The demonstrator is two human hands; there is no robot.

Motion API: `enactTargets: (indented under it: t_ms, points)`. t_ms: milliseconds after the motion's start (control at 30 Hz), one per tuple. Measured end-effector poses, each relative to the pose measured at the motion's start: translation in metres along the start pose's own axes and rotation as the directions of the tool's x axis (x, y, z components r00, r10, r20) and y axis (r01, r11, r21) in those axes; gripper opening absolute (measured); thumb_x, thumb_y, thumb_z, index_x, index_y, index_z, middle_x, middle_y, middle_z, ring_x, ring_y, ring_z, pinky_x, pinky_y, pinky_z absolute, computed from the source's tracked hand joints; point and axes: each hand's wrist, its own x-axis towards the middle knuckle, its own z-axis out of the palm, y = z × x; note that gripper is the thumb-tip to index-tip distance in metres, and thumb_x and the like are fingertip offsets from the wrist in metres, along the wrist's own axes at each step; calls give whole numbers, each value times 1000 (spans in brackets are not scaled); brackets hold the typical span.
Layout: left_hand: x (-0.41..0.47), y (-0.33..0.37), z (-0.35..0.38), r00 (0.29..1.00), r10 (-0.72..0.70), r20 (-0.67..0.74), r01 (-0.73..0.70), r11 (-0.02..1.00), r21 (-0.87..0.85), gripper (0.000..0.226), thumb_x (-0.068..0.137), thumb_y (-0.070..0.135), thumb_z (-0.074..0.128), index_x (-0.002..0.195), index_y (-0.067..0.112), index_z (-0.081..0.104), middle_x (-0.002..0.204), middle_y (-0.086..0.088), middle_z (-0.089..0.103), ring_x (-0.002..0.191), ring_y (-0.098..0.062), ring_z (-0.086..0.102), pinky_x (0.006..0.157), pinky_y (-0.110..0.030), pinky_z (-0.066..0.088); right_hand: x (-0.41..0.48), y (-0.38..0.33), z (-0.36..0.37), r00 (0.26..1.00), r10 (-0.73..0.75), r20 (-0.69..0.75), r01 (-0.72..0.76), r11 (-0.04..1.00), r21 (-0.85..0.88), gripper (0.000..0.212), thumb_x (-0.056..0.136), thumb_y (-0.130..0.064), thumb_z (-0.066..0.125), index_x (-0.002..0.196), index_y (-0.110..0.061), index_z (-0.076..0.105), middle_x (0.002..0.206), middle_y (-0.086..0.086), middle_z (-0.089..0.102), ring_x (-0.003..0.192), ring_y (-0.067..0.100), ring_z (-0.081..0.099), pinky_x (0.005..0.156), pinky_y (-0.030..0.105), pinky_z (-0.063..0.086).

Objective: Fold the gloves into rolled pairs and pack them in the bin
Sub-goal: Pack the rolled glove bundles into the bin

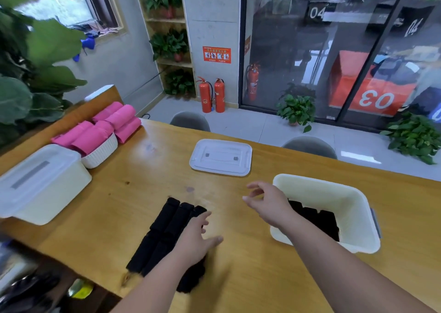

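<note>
Black gloves [164, 231] lie flat on the wooden table [133, 176], fingers pointing away from me. My left hand [196, 237] rests on them near the cuffs, fingers spread and straight. My right hand [265, 201] hovers above the table just left of the cream bin [348, 198], fingers loosely curved and holding nothing. Inside the bin lie dark rolled gloves [317, 219]. The bin's clear lid [220, 156] lies flat farther back.
A closed lidded box [40, 181] stands at the left. Behind it, a white basket [102, 153] holds pink rolls [112, 124]. Large plant leaves hang at the far left. Two grey chairs stand beyond the table's far edge.
</note>
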Motion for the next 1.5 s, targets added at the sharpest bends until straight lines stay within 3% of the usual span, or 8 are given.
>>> enactTargets:
  t_ms: [167,500,700,833,1133,1267,1367,1500]
  points:
    - [-30,-39,-10,996,-82,-40,82,997,9,90,87,53,82,161,38,33,142,10,50,125,-11,55,107,-31,48,-15,-1,47,985,-9,175,26,995,-93,33,95,-46,74,125,-40,62,113,-16,65,96,10,66,73,30,57]
    - [-62,-79,2,984,-153,-90,165,976,140,78,93,46,77,159,38,36,142,13,47,122,-7,55,102,-27,51,-43,27,115,890,115,440,59,930,-364,48,100,-50,66,142,-31,55,129,-5,63,103,14,65,75,23,51]
    - [-64,-80,24,985,-163,-59,172,967,187,70,97,41,73,159,31,41,147,9,45,130,-14,54,110,-35,50,-59,43,139,788,180,589,141,878,-457,63,101,-48,64,156,-28,42,149,4,57,132,22,57,103,31,46]
    - [-64,-73,37,986,-167,-29,169,978,126,61,97,35,73,154,28,51,133,11,51,113,-8,60,104,-27,51,-66,53,143,769,210,604,119,881,-458,68,100,-44,65,160,-24,39,155,6,53,139,24,53,108,31,43]
    - [-54,-60,54,933,-357,-41,356,934,-36,54,95,34,76,144,26,54,124,8,66,111,-11,63,91,-25,50,-71,66,136,776,211,594,52,918,-394,64,102,-37,62,160,-22,40,157,3,52,139,21,54,111,30,43]
    - [-48,-55,60,907,-420,-25,416,904,-103,50,91,32,80,137,21,63,108,9,68,104,-13,66,90,-28,53,-73,69,133,771,239,590,-81,956,-282,49,109,-27,51,157,-21,43,135,2,64,110,18,67,100,36,52]
    - [-44,-53,63,906,-422,25,420,894,-158,31,90,29,82,118,20,74,97,8,72,93,-10,69,90,-32,59,-74,76,125,770,270,577,-178,961,-212,44,110,-27,49,153,-25,49,130,4,67,112,22,69,99,41,59]
    - [-39,-44,62,905,-411,106,424,861,-281,21,91,20,82,110,25,76,100,8,74,96,-9,70,93,-32,58,-76,75,109,800,261,541,-227,965,-130,31,110,-27,50,140,-27,58,125,9,69,111,27,71,92,39,59]
